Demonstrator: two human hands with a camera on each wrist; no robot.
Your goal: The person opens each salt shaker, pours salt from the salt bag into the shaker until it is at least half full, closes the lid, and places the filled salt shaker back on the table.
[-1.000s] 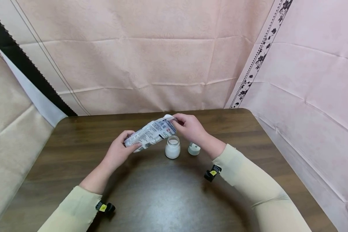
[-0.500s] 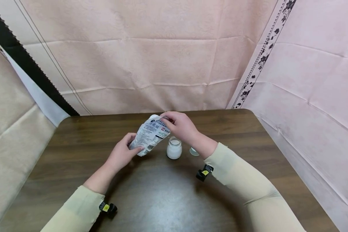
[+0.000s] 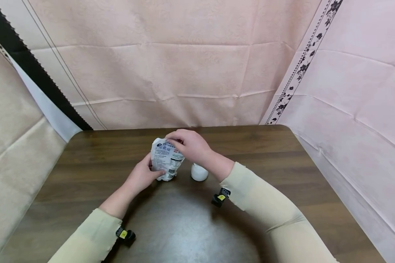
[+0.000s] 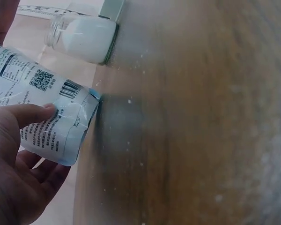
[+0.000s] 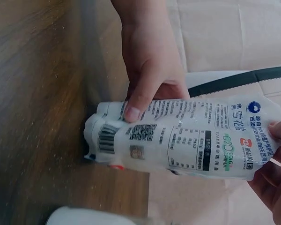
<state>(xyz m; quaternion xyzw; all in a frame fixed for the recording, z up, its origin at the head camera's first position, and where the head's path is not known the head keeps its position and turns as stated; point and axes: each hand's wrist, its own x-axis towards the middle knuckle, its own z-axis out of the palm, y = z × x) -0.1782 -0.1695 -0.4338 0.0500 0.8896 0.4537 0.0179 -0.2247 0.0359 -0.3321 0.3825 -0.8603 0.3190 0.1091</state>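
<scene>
A white printed bag of salt (image 3: 166, 159) is held upright, its lower end close over the table. My left hand (image 3: 143, 177) grips it low on the left, thumb across the printed front and fingers behind. At the top, my right hand (image 3: 191, 146) pinches the bag's upper edge, as the right wrist view also shows. Just right of the bag stands a glass jar (image 4: 84, 40) filled with white contents. Its mouth is bare in the left wrist view; in the head view my right hand and wrist hide the jar's top.
Beyond the jar, part of a pale lid (image 4: 111, 9) shows in the left wrist view. White grains are scattered over the brown wooden table (image 3: 171, 226). A pink cloth (image 3: 184, 65) hangs behind the table's back edge.
Both hands have brought the bag from a slanted hold over the jar to upright on its left. My right hand moved left with the top; the lid is now hidden in the head view.
</scene>
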